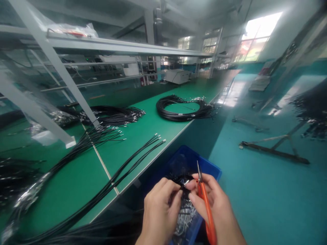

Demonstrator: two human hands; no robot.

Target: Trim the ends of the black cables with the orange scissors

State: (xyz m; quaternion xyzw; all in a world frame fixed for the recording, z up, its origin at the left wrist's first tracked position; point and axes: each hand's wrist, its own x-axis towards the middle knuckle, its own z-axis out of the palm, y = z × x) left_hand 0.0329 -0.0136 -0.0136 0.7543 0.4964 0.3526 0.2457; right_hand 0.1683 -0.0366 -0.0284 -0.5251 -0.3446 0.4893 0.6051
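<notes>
My left hand is closed in a pinch on a small black piece of cable over a blue plastic bin. My right hand grips orange-handled scissors, blades pointing up, and its fingertips also touch the same black piece. Both hands meet just above the bin, which holds black and silvery scraps. Long black cables with metal tips lie on the green bench to the left.
A coil of black cable lies further along the bench. More cable bundles sit near a slanted metal frame post. Overhead runs a shelf rail. Teal floor with a metal stand is to the right.
</notes>
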